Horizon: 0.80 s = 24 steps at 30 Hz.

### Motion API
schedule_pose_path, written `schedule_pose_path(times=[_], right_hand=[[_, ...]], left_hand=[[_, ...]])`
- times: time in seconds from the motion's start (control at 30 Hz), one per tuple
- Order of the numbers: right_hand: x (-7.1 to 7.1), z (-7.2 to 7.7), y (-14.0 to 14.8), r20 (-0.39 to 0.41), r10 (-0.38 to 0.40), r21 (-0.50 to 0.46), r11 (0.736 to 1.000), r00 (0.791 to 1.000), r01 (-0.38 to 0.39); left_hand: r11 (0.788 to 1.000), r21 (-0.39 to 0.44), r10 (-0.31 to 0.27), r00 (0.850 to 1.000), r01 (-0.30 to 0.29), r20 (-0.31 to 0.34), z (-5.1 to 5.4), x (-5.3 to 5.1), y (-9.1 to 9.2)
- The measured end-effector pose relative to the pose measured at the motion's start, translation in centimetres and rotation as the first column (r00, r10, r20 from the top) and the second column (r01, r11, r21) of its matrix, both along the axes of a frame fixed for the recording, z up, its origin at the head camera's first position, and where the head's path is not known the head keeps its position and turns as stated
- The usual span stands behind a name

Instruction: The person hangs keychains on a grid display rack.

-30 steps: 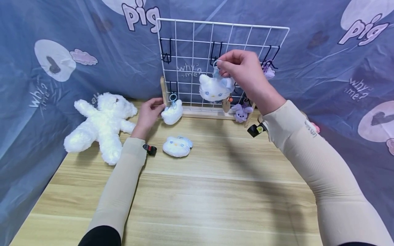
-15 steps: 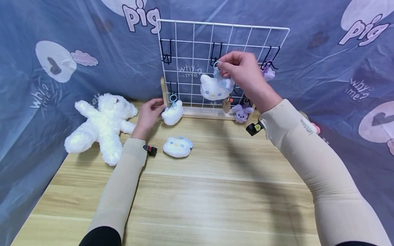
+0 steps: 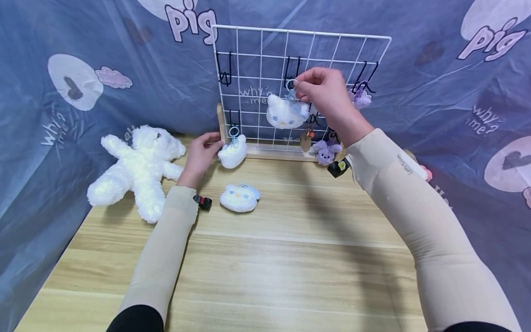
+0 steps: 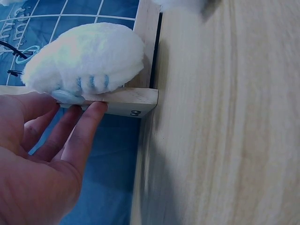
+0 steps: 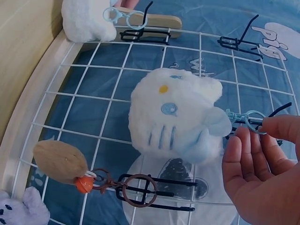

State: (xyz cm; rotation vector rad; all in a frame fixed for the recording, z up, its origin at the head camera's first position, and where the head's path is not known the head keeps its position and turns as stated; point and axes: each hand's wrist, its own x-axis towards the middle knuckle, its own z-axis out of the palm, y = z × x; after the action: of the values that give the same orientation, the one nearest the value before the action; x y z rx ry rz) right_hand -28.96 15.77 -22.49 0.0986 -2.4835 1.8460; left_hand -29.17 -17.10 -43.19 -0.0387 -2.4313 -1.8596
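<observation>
Between thumb and fingertips, my right hand [image 3: 325,92] pinches the light-blue ring of a white cat-head plush keychain [image 3: 286,113]. In the right wrist view, the ring [image 5: 255,121] is at a black hook [image 5: 280,108] in the middle of the white wire grid rack [image 3: 274,31]; whether it is over the tip is unclear. My left hand [image 3: 201,156] grips the rack's wooden side foot [image 4: 136,96], beside another white plush keychain [image 3: 232,152] hanging from the lower-left hook. A further cat-head plush [image 3: 239,198] lies face up on the table.
A white plush bear [image 3: 138,173] lies at the left. Purple bunny keychains [image 3: 326,152] hang at the rack's right side, and a brown leaf-shaped charm [image 3: 305,140] hangs at the lower middle. An unused black hook [image 3: 224,76] is at upper left. A printed blue cloth hangs behind.
My right hand has moved slightly up and to the left, bringing the cat plush and its ring nearer the middle hook. The left hand stays on the rack's foot.
</observation>
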Motion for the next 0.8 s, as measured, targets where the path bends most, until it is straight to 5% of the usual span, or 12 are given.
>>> schedule_pose_path(times=[0.8], right_hand=[[-1.1,-0.3,-0.4,-0.002,-0.091,0.08,0.993,0.996,0.09]], left_hand=[[1.0,-0.002,-0.004,1.0,0.004,0.007,-0.1,-0.1,-0.1]])
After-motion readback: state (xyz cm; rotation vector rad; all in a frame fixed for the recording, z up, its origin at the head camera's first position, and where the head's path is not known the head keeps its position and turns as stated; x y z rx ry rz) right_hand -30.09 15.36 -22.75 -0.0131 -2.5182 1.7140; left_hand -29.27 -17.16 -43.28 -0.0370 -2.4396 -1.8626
